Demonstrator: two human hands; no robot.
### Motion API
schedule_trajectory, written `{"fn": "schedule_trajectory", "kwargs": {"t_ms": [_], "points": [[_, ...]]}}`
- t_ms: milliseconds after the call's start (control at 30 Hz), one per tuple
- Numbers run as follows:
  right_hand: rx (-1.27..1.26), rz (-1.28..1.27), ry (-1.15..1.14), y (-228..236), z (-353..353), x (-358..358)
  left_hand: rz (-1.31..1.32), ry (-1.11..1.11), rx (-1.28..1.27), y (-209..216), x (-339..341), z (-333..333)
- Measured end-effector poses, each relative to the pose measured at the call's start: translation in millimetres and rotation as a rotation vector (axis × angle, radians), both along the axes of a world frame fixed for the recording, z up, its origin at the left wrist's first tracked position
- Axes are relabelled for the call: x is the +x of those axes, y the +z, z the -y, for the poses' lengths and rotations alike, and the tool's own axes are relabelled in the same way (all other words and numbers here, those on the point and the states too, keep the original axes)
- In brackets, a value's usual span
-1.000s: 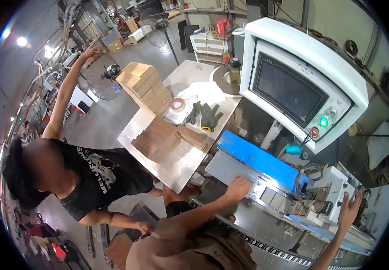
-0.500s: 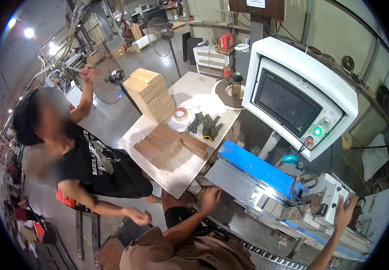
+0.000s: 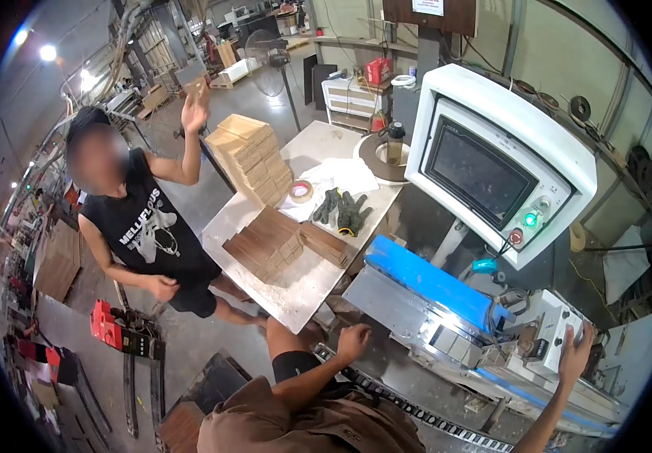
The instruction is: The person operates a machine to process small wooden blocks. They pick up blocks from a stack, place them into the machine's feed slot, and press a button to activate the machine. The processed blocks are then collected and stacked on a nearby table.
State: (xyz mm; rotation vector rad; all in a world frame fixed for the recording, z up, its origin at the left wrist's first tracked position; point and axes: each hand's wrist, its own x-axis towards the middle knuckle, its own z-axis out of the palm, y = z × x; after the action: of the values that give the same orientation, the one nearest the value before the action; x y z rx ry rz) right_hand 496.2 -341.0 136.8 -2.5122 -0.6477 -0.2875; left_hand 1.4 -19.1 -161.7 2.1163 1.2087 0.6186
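Note:
My left hand [image 3: 354, 342] hovers beside the near end of the machine's grey metal bed [image 3: 386, 302], its fingers loosely curled in with nothing visible in them. Far to the right, my right hand [image 3: 576, 353] lies against the outer edge of a white control box [image 3: 554, 336] with black knobs, thumb and fingers apart. A long blue cover [image 3: 435, 283] runs along the machine between my hands. Above it stands a white-framed control panel [image 3: 484, 170] with a dark screen and a lit green button.
A pale table [image 3: 269, 302] carries brown wood strips [image 3: 265, 245], a tall stack of light wood blocks [image 3: 246, 155], a tape roll [image 3: 301, 191] and dark gloves [image 3: 343, 211]. A co-worker [image 3: 148, 226] stands left, one hand raised. A red pallet truck [image 3: 118, 332] is behind.
The co-worker has straightened up and stepped back from me, the raised hand now nearer the wood stack. My left hand has shifted slightly; my right hand stays on the control box.

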Motion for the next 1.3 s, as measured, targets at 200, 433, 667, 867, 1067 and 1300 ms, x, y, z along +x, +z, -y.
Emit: {"fn": "schedule_trajectory", "kwargs": {"t_ms": [200, 433, 667, 867, 1067, 1300], "points": [[0.042, -0.037, 0.017, -3, 4, 5, 0.02, -0.065, -0.194, 6, 2, 0], [-0.059, 0.05, -0.012, -4, -2, 5, 0.058, -0.155, -0.246, 9, -1, 5], [-0.138, 0.037, -0.235, -23, 22, 32, 0.016, -0.284, -0.096, 12, -1, -9], [-0.126, 0.196, 0.14, 30, -8, -13, 0.062, -0.15, -0.049, 31, -27, -8], [-0.109, 0.245, 0.171, 14, -2, 8, 0.134, -0.056, -0.074, 30, -40, -8], [0.006, 0.013, 0.043, -12, 23, 50, 0.158, 0.045, -0.137, 71, -50, -21]]}}
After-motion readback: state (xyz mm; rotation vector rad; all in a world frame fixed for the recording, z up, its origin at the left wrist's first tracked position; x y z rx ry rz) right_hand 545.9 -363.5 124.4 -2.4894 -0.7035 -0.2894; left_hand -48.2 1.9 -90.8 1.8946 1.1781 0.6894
